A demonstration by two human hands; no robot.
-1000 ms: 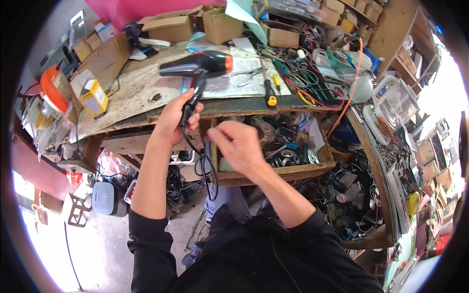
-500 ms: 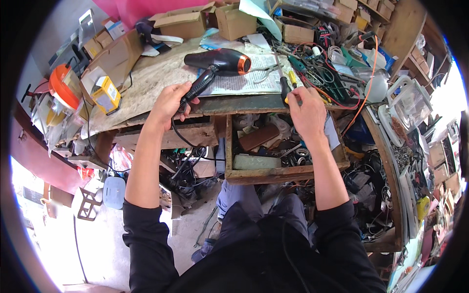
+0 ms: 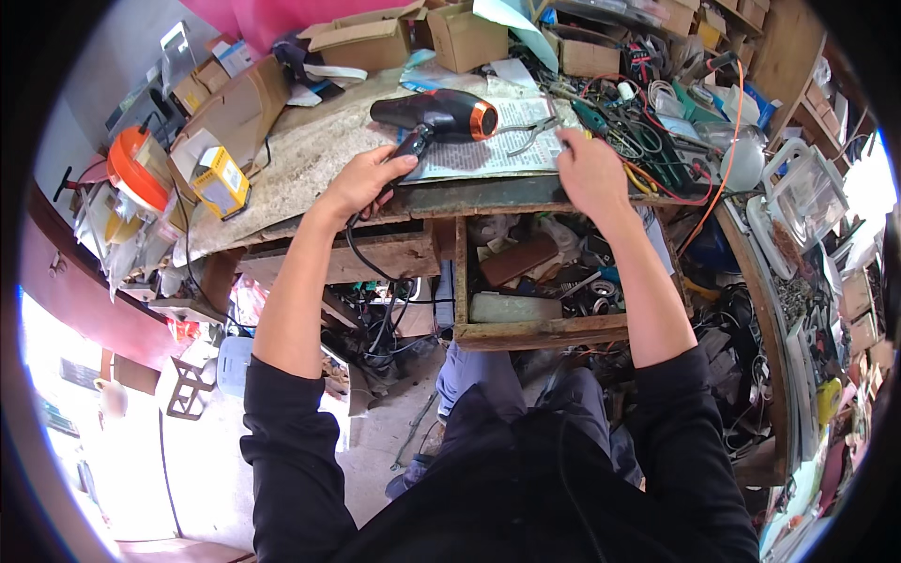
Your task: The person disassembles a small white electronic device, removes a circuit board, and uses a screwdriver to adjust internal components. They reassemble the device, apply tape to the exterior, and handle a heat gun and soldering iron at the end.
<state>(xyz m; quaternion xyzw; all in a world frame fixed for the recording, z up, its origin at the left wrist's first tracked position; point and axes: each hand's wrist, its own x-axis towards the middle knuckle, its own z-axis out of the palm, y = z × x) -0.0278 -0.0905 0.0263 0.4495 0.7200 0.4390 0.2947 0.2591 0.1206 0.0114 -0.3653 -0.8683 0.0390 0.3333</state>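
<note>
My left hand [image 3: 361,183] is closed around the handle of a black hair dryer [image 3: 432,114] with a copper-coloured ring at its nozzle. The dryer's barrel lies over the bench, nozzle to the right, and its cord [image 3: 361,251] hangs past the bench edge. At the bench's front edge my right hand [image 3: 593,174] is closed on a black-handled screwdriver [image 3: 563,140]; only a dark bit shows by the fingers, the rest hidden. Pliers [image 3: 528,134] with grey handles lie on the printed sheet [image 3: 479,155], between dryer and right hand.
Below the bench top an open wooden drawer [image 3: 544,333] holds loose parts. Tools and wires [image 3: 648,131] crowd the right side. Cardboard boxes [image 3: 361,42] stand at the back. A yellow box [image 3: 222,183] and an orange lamp-like object [image 3: 136,169] are at left.
The screwdriver has left its place on the bench beside the pliers, and my right hand has closed around it. My left hand still grips the dryer. The whole view has shifted slightly.
</note>
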